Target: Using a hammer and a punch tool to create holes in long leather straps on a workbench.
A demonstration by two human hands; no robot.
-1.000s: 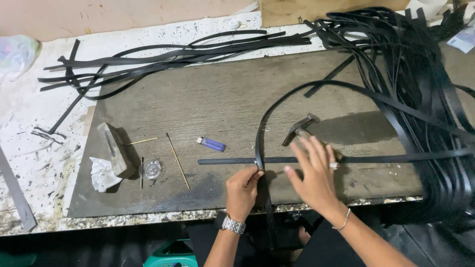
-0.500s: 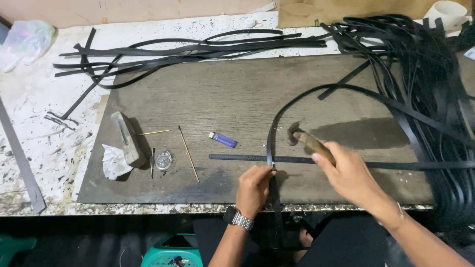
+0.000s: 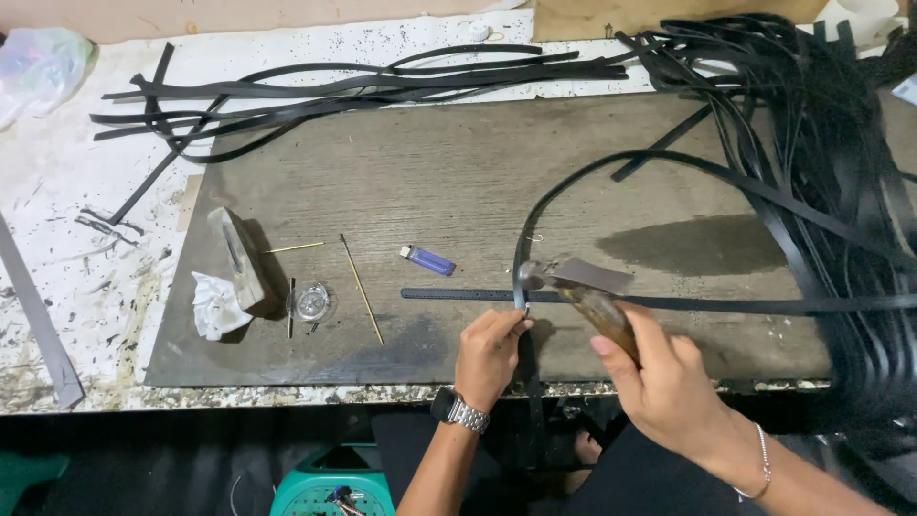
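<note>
My left hand (image 3: 489,354) pinches a curved black leather strap (image 3: 611,177) where it crosses a flat black strap with punched holes (image 3: 449,295) lying across the board. My right hand (image 3: 669,382) grips the wooden handle of a small hammer (image 3: 578,277), whose metal head hovers just above the crossing point. The curved strap arcs up and right into a large pile of black straps (image 3: 821,143).
A blue lighter (image 3: 428,259), two thin sticks, a small round clear lid (image 3: 311,301), a stone block (image 3: 237,258) and a crumpled white cloth (image 3: 218,304) lie on the dark board (image 3: 430,182). More black strips (image 3: 363,86) lie at the back. A green stool (image 3: 330,483) stands below.
My right hand picked up the hammer from the board and brought its head over the strap crossing. My left hand stays pinching the strap.
</note>
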